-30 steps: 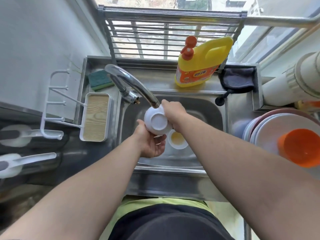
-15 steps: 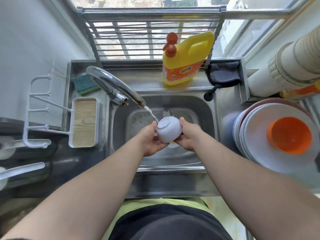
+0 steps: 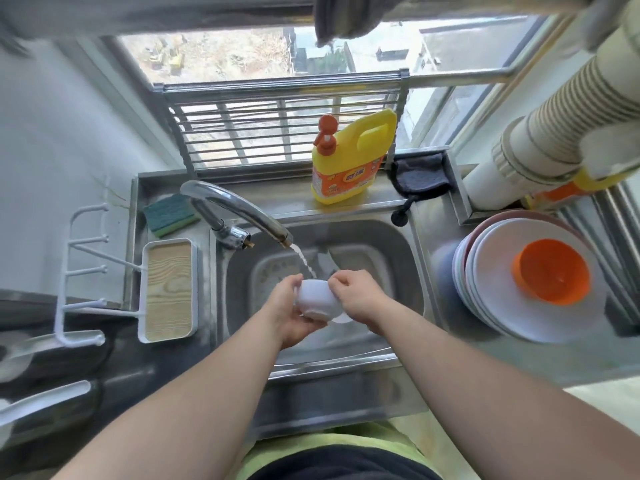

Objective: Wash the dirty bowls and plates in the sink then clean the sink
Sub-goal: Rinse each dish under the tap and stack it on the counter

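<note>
Over the steel sink (image 3: pixel 398 258) I hold a small white bowl (image 3: pixel 317 299), turned on its side. My left hand (image 3: pixel 291 313) cups it from below and the left, fingers curled round it. My right hand (image 3: pixel 356 299) grips its right side and rim. Water runs from the curved tap (image 3: pixel 242 209) onto the bowl's top edge. Another white dish (image 3: pixel 341 318) lies in the basin under my hands, mostly hidden. A stack of plates (image 3: pixel 491 306) with an orange bowl (image 3: pixel 550 271) on top stands on the right counter.
A yellow detergent bottle (image 3: pixel 349 164) and a dark cloth (image 3: pixel 419 178) sit on the ledge behind the sink. A green sponge (image 3: pixel 169 213) lies at the back left. A white tray rack (image 3: pixel 169 289) stands left of the basin. White ladles (image 3: pixel 41 407) lie far left.
The tap was off a second ago and now runs. The bowl came down from the spout into the basin and tipped onto its side. My head view lifted toward the window.
</note>
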Demonstrator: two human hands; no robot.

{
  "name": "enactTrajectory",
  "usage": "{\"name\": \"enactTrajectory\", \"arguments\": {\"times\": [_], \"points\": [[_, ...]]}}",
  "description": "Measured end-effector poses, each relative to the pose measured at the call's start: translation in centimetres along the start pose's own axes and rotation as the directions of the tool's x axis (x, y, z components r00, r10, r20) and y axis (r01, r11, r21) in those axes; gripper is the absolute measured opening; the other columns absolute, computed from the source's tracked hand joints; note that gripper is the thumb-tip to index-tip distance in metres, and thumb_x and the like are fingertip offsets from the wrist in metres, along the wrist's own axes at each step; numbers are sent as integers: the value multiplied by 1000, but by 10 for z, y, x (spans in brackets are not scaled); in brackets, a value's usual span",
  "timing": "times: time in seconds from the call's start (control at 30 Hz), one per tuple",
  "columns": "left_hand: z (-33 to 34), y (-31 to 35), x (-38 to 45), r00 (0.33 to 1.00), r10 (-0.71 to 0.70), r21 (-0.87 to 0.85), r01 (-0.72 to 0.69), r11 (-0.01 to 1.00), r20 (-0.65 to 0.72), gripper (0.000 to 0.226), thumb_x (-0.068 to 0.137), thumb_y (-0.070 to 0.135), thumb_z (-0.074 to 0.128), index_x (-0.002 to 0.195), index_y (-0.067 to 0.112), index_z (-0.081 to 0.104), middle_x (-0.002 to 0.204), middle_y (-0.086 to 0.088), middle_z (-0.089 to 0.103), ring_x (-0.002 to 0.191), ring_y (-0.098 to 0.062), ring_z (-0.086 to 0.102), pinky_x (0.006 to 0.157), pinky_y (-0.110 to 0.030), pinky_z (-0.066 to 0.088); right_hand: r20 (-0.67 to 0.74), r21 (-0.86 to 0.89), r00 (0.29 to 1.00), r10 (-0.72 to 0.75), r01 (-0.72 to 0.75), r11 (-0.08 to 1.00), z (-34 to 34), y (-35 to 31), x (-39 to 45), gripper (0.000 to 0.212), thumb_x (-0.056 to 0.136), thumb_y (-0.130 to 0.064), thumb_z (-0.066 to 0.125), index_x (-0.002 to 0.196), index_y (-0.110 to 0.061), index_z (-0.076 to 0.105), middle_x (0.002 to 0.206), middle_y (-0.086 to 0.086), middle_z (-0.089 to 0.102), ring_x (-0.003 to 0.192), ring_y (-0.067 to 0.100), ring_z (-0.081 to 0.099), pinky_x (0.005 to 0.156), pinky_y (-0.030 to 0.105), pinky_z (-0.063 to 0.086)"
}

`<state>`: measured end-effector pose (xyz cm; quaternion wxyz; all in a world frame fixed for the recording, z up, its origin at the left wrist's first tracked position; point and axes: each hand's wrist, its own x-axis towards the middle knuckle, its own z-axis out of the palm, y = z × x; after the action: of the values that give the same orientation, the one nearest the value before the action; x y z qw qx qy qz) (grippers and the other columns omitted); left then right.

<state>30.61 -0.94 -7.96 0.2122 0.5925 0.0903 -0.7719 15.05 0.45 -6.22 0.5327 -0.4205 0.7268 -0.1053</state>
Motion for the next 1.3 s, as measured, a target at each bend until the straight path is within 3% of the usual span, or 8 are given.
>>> {"name": "enactTrajectory", "arguments": {"times": [0.17,0.3,0.57,0.83,0.97,1.1,1.17,1.3], "points": [[-7,5,-16,983,180,14,-180,984,-23,27,102,1,34,123,9,51,114,-25,64,95,-42,64,109,-59,48,12,93,1000,-8,6,996,5,-3,-17,13,92,-35,63,98,-34,75,108,-4,72,95,19,66,75,31,53],[-18,3,-17,979,201,-15,-202,979,-29,42,108,8,43,148,19,46,134,-25,64,106,-45,68,80,-58,62,90,321,995,48,-75,944,11,-3,-33,67,86,-30,75,147,-39,47,138,0,53,85,20,63,77,31,56],[-28,-9,-35,974,198,62,-205,977,108,78,84,-21,28,140,24,57,145,-23,51,121,-53,57,105,-67,49,72,468,990,122,-141,872,13,-20,-67,69,83,-3,51,138,-44,51,125,4,65,89,26,68,76,38,60],[-2,-21,-46,948,22,256,-108,960,318,41,103,56,56,130,29,71,129,-14,70,109,-46,70,109,-60,48,-244,-85,940,-240,226,971,-9,-16,-82,62,81,-8,59,136,-36,64,137,-14,58,122,14,56,105,29,47],[12,-18,-48,913,24,17,-34,999,407,74,94,79,45,129,19,70,123,-22,67,107,-44,68,108,-61,45,-93,-621,809,-580,409,669,-11,-15,-77,60,83,-14,65,136,-40,56,143,-7,48,106,30,49,99,43,49],[28,-16,-58,867,21,-112,40,993,497,77,96,71,49,139,8,62,132,-17,66,120,-38,65,113,-50,43,-26,-713,634,-773,530,459,-18,-4,-70,78,71,-16,79,142,-33,51,134,6,53,106,32,53,83,45,55],[36,-15,-60,867,37,-124,29,992,497,69,98,53,54,148,5,56,133,-18,65,116,-38,65,112,-49,44,-104,-686,605,-789,531,497,-30,-2,-69,74,71,-34,83,140,-28,57,128,6,55,111,30,51,91,45,55],[50,-14,-71,863,60,-130,6,992,502,69,91,33,56,158,18,47,150,-22,56,138,-46,53,115,-66,36,-491,-348,696,-523,394,851,-64,-6,-64,61,84,-61,59,135,-28,62,124,-2,55,117,17,49,104,29,36]]}}
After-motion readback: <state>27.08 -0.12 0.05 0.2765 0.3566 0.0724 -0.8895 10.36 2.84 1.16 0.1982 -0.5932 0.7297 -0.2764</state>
